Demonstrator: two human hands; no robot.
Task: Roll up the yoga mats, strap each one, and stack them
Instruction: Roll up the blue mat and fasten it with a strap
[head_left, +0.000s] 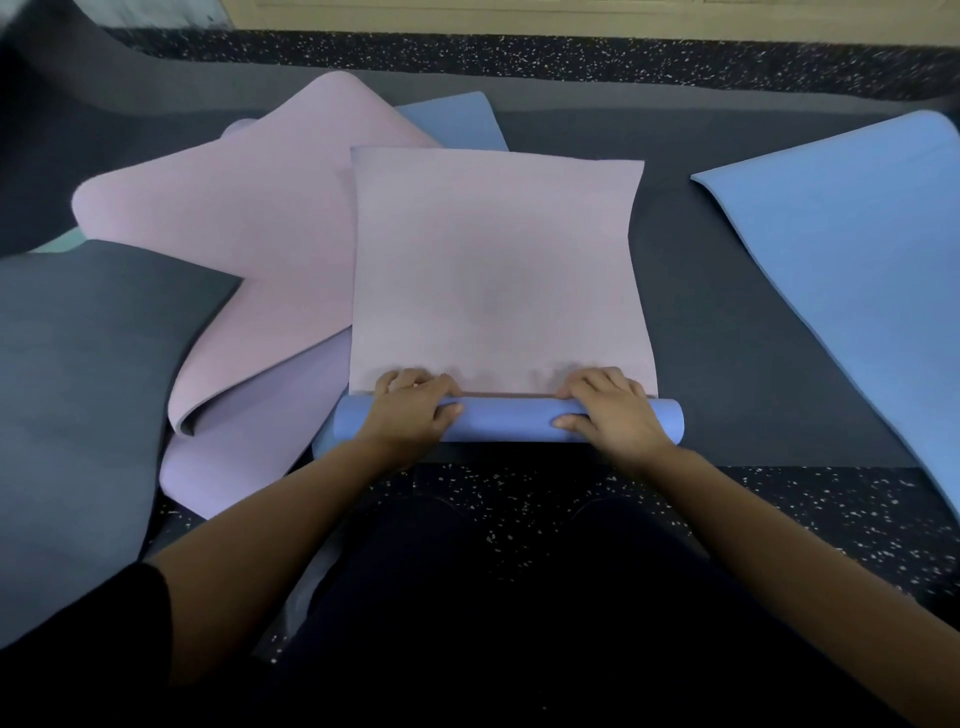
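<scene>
Pink mat (493, 260), blue underside. Its near end is wound into a short roll (506, 422) lying just ahead of the knees, the rest flat. Left hand (415, 410) and right hand (610, 410) curl their fingers over the roll, set wide apart, likely to keep it tight and square. Second pink mat (234, 234), grey mat (93, 364) and blue mat (857, 260) lie unrolled around it. No strap in view. Speckled rubber floor (779, 519), pale wall (519, 13) beyond.

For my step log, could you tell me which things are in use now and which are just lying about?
In use: half-rolled pink-and-blue mat, left hand, right hand.
Lying about: loose pink mat, grey mat, blue mat on the right, speckled floor.
</scene>
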